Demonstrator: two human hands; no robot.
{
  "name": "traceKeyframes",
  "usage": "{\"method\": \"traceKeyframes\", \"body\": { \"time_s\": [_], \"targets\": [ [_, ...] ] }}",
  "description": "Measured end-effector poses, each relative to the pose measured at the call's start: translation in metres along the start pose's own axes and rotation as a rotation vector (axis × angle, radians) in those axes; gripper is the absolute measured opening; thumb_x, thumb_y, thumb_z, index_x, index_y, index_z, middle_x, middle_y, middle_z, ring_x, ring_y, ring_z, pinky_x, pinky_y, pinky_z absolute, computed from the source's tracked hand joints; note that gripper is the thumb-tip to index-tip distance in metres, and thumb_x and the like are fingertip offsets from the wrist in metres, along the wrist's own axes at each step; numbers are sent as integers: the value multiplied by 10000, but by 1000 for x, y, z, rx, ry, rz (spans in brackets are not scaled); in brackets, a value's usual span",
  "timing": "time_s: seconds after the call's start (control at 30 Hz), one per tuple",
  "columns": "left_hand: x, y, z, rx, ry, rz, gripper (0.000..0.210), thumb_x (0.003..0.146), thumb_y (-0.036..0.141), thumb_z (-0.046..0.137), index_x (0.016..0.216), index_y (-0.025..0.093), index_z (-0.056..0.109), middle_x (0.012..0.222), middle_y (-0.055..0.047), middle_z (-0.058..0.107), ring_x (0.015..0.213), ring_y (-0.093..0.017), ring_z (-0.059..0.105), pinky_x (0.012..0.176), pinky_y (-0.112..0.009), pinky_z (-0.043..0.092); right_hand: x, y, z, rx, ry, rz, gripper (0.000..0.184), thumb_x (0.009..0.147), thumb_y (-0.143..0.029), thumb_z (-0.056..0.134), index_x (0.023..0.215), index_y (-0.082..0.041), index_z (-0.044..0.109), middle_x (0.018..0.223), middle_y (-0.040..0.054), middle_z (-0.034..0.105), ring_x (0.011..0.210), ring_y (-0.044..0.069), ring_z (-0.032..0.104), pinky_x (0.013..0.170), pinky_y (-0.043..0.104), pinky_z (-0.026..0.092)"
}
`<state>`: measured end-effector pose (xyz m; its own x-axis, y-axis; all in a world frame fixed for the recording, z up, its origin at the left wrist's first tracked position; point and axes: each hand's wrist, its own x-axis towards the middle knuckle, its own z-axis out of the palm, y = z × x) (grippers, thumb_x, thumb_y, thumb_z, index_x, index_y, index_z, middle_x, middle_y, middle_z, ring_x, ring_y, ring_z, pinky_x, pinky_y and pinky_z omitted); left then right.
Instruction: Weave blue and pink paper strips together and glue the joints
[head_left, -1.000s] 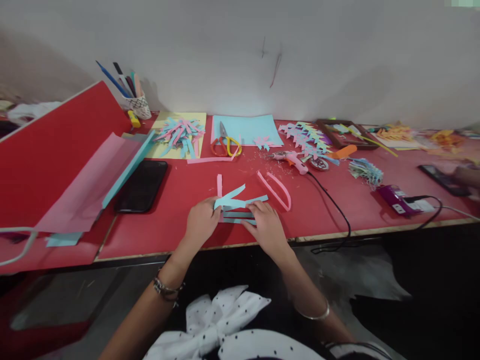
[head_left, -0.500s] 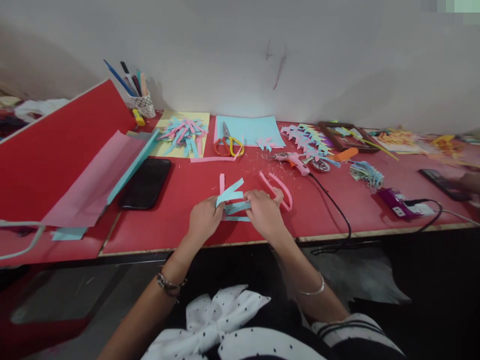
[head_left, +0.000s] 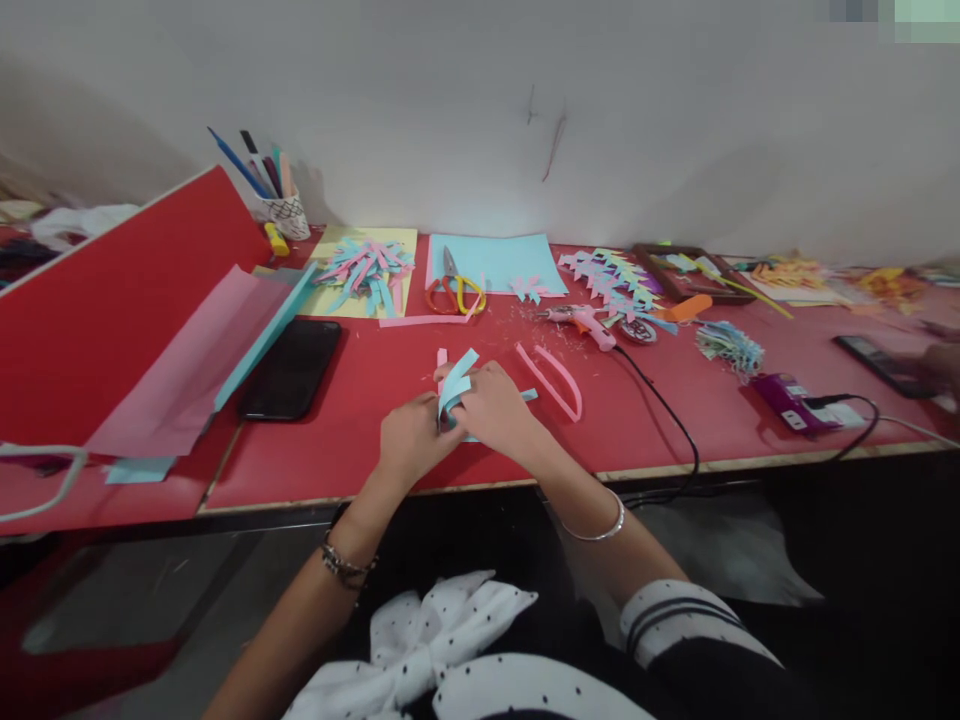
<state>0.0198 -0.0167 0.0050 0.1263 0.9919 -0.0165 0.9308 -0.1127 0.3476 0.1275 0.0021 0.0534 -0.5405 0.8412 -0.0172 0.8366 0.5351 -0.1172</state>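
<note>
My left hand (head_left: 414, 438) is closed on light blue paper strips (head_left: 459, 380), whose ends stick up between my two hands. My right hand (head_left: 493, 408) has its fingers curled round the same strips from the other side; the fingertips are partly hidden. Just past my fingers a pink strip (head_left: 442, 356) pokes out on the red table. A bent pair of pink strips (head_left: 561, 383) lies to the right of my right hand, and the tip of another blue strip (head_left: 529, 394) shows beside it.
Scissors (head_left: 456, 285) rest on blue paper (head_left: 499, 255). Right of them are a pink glue gun (head_left: 589, 325) with a black cord, a fringed paper piece (head_left: 731, 348) and a purple power box (head_left: 791, 403). A black phone (head_left: 292, 370) lies left. Another person's hand (head_left: 941, 368) is far right.
My right hand has moved left against my left hand, bringing the blue strips together. Their upper ends now curl upward, and my right forearm slants further across.
</note>
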Motion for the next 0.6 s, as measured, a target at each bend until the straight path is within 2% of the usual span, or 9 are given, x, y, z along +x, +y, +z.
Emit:
{"method": "traceKeyframes", "body": {
  "time_s": [0.1, 0.2, 0.23, 0.3, 0.4, 0.5, 0.6],
  "targets": [
    [2, -2, 2, -11, 10, -54, 308, 808, 338, 387, 769, 149, 627, 738, -96, 663, 693, -206, 616, 489, -238, 301, -2, 4, -2, 52, 54, 25, 222, 808, -131, 404, 858, -146, 620, 870, 61, 662, 763, 171, 588, 694, 297, 336],
    [2, -4, 2, -102, 9, -72, 355, 848, 290, 312, 840, 183, 650, 768, -79, 675, 748, -212, 622, 526, -246, 334, -12, 22, -3, 153, 161, 92, 218, 802, -169, 440, 965, -154, 583, 866, 54, 646, 771, 158, 577, 692, 271, 372],
    [2, -4, 2, -135, 11, -68, 361, 852, 286, 304, 869, 201, 655, 778, -70, 679, 769, -211, 622, 542, -247, 346, -19, 31, -1, 151, 224, 149, 250, 797, -180, 456, 1024, -154, 560, 888, 61, 637, 793, 164, 573, 706, 276, 383],
    [2, -5, 2, -181, 12, -64, 362, 854, 287, 305, 906, 227, 658, 769, -55, 682, 797, -211, 620, 569, -247, 362, -34, 49, 6, 49, 327, 298, 253, 776, -200, 493, 1014, -146, 562, 956, 99, 614, 883, 211, 552, 747, 321, 392],
    [2, -5, 3, -205, 1, -65, 380, 858, 300, 295, 908, 229, 665, 734, -51, 682, 806, -215, 618, 593, -254, 374, -59, 71, 22, -74, 285, 472, 188, 765, -201, 504, 923, -136, 581, 920, 122, 603, 877, 248, 546, 715, 347, 406],
    [2, -4, 2, -203, -1, -69, 385, 857, 292, 291, 933, 230, 664, 751, -51, 687, 816, -215, 617, 612, -259, 379, -75, 81, 34, -109, 247, 561, 112, 777, -170, 471, 803, -146, 577, 840, 110, 600, 784, 229, 552, 648, 318, 407],
    [2, -3, 0, -208, -13, -84, 386, 856, 278, 290, 940, 230, 664, 735, -44, 688, 811, -211, 617, 616, -257, 380, -79, 83, 33, -47, 315, 601, 121, 786, -148, 448, 745, -158, 561, 782, 89, 597, 707, 200, 548, 612, 295, 402]
  ]
}}
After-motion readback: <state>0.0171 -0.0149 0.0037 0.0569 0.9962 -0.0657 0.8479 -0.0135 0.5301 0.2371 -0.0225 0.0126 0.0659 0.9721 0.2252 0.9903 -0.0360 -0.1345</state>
